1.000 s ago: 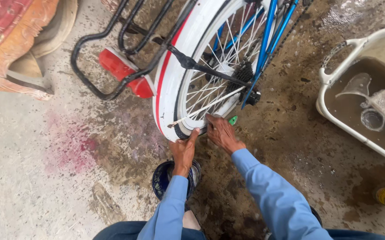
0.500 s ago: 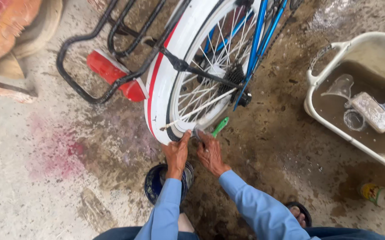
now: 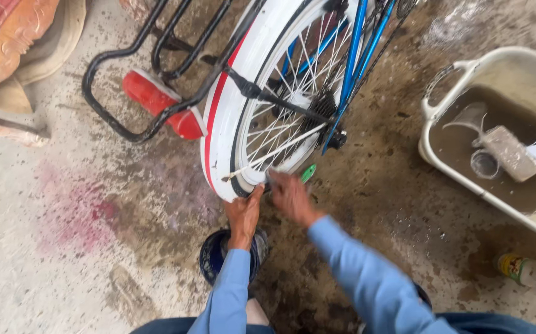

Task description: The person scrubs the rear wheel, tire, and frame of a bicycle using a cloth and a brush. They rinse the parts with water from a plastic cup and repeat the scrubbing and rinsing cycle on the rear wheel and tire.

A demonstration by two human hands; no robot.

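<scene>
Both hands slid rightward — right hand [image 3: 289,196] apparently clutching green tool [image 3: 307,172]; tub [image 3: 441,162] holds murky water.

The floor [image 3: 51,260] is rough grey concrete, dark with wet stains toward the right and marked by 1 faded pink patch [image 3: 73,213] on the left. At the top left corner lies a worn orange and red seat [image 3: 8,43], while a white tub [image 3: 459,179] of murky water stands at the right. Flat daylight falls evenly.
</scene>
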